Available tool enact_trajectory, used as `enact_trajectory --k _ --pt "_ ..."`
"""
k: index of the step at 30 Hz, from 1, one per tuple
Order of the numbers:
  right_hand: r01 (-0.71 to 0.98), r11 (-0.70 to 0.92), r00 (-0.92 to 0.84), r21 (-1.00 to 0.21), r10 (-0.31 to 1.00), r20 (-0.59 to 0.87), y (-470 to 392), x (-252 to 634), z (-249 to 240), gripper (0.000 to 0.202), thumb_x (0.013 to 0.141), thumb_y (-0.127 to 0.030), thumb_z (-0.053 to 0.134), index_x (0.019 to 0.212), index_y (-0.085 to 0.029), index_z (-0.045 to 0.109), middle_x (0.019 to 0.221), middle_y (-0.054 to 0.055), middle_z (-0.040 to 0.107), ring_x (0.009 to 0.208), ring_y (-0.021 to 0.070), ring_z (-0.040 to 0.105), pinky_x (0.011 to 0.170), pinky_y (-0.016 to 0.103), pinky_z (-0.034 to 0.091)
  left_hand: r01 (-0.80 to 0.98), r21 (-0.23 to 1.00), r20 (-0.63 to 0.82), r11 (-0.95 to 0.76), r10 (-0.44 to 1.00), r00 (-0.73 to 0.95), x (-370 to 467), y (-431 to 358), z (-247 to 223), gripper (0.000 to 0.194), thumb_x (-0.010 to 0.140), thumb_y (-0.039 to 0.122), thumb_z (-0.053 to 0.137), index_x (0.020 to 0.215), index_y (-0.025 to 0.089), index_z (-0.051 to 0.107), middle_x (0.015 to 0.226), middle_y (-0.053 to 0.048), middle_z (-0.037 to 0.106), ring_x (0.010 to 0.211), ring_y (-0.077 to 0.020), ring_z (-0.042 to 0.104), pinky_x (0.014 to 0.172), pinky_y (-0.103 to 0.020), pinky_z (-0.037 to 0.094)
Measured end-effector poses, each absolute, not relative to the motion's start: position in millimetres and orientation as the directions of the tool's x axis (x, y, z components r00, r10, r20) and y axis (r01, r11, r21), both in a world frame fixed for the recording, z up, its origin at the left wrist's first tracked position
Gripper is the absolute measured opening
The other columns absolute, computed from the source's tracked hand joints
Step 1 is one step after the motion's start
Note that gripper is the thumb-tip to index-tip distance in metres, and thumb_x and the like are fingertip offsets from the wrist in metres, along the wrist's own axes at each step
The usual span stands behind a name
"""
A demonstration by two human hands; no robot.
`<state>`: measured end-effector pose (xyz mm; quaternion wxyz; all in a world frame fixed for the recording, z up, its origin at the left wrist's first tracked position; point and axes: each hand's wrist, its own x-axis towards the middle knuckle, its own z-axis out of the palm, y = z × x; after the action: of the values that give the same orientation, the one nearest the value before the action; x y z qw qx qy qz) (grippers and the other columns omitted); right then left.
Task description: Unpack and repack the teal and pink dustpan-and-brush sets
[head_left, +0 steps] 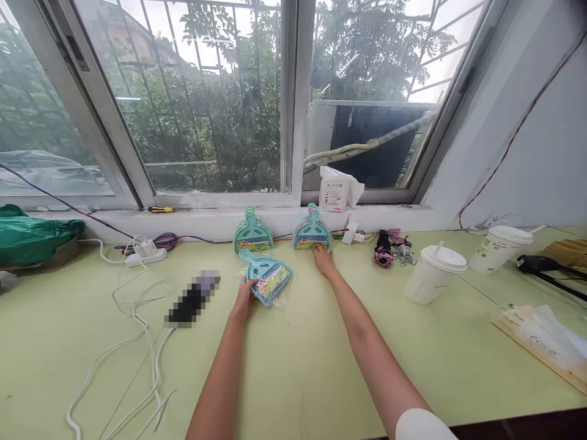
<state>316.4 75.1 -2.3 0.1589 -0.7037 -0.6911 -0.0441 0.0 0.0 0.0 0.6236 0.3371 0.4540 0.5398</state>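
My left hand [244, 299] grips the lower left edge of a teal dustpan-and-brush set [268, 276], which is tilted over the table. The set has blue bristles, a colourful label and clear plastic wrap. My right hand [323, 259] reaches forward, its fingers extended against the bottom edge of another dustpan-and-brush set [312, 235]. That one leans upright against the wall under the window, with pink edges showing behind its handle. To its left, a further stack of teal dustpan-and-brush sets [253, 232] leans on the same wall.
On the left lie white cables [132, 318], a power strip [145, 256] and a pixelated dark object [190, 299]. A white package [337, 189] and a screwdriver [161, 209] rest on the sill. Lidded cups [433, 275] and a tissue pack [543, 342] stand right.
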Motion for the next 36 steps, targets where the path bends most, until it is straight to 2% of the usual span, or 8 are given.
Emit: enact_trajectory --k 7,12,17,21,24,27,31,36 --pt "0.993 0.061 -0.014 -0.102 0.912 0.411 54.7 319.4 18.8 0.057 0.083 -0.005 0.031 0.136 -0.024 0.044 0.151 0.005 0.03 0.133 0.0221 0.032 0.112 0.042 0.021 -0.36 0.915 -0.19 0.18 0.982 0.009 2.0 -6.2 7.1 0.039 0.071 0.023 0.065 0.109 0.022 0.053 0.084 -0.002 0.063 0.063 -0.0132 0.063 0.056 -0.024 0.052" --pt "0.949 0.066 0.099 -0.308 0.864 0.493 48.2 308.0 55.5 0.051 0.083 -0.008 0.032 0.128 -0.018 0.053 0.142 0.011 0.042 0.126 0.0224 0.041 0.104 0.036 0.033 -0.378 0.906 -0.199 0.19 0.98 0.014 0.6 -7.5 8.9 0.04 0.07 0.022 0.066 0.108 0.023 0.054 0.083 -0.002 0.064 0.063 -0.0146 0.064 0.056 -0.026 0.052" --pt "0.757 0.442 -0.048 -0.482 0.773 0.633 -5.1 252.2 52.9 0.034 0.091 -0.02 0.034 0.109 -0.019 0.062 0.11 0.01 0.063 0.109 0.0206 0.054 0.097 0.033 0.039 -0.454 0.87 -0.183 0.19 0.981 0.061 6.3 -6.2 8.5 0.041 0.071 0.02 0.066 0.11 0.022 0.053 0.086 -0.003 0.066 0.066 -0.0151 0.065 0.057 -0.026 0.054" --pt "0.597 0.502 -0.174 -0.626 0.842 0.51 -62.6 204.0 21.1 0.029 0.092 -0.035 0.041 0.085 -0.023 0.066 0.081 0.004 0.067 0.077 0.0184 0.06 0.078 0.03 0.045 -0.537 0.831 -0.13 0.149 0.989 0.074 17.5 -11.0 10.2 0.031 0.074 0.019 0.063 0.105 0.017 0.057 0.092 -0.006 0.068 0.076 -0.0169 0.067 0.063 -0.026 0.056" --pt "0.461 0.356 -0.05 -0.813 0.925 0.376 -81.4 192.1 3.7 0.039 0.089 -0.048 0.045 0.067 -0.021 0.062 0.068 0.002 0.063 0.065 0.0167 0.056 0.067 0.029 0.046 -0.541 0.832 -0.1 0.126 0.992 0.076 22.7 -19.1 12.1 0.03 0.074 0.018 0.063 0.103 0.016 0.059 0.096 -0.007 0.068 0.08 -0.0174 0.067 0.067 -0.026 0.056" --pt "0.109 0.119 0.089 -0.987 0.988 0.129 -79.8 199.8 -2.4 0.04 0.082 -0.057 0.051 0.069 -0.019 0.06 0.066 0.003 0.063 0.059 0.0155 0.057 0.06 0.029 0.048 -0.518 0.843 -0.095 0.146 0.988 0.124 24.7 -29.7 14.7 0.039 0.073 0.019 0.065 0.11 0.019 0.058 0.096 -0.005 0.068 0.081 -0.0181 0.067 0.069 -0.029 0.056" --pt "-0.31 0.07 0.244 -0.948 0.97 -0.007 -77.4 217.4 -3.4 0.036 0.068 -0.048 0.071 0.086 -0.019 0.058 0.078 0.003 0.068 0.07 0.0157 0.065 0.069 0.03 0.054 -0.47 0.853 -0.083 0.226 0.949 0.305 28.5 -41.6 19.4 0.043 0.073 0.025 0.067 0.115 0.023 0.057 0.101 -0.004 0.068 0.083 -0.0191 0.067 0.068 -0.03 0.056" --pt "-0.393 0.071 0.263 -0.917 0.964 -0.038 -87.0 224.1 -1.2 0.043 0.064 -0.037 0.077 0.094 -0.022 0.05 0.082 0.001 0.07 0.069 0.0168 0.068 0.069 0.033 0.059 -0.333 0.912 -0.109 0.239 0.925 0.363 33.4 -43.2 19.4 0.042 0.081 0.051 0.058 0.105 0.017 0.064 0.091 -0.008 0.07 0.076 -0.0205 0.067 0.062 -0.029 0.054"
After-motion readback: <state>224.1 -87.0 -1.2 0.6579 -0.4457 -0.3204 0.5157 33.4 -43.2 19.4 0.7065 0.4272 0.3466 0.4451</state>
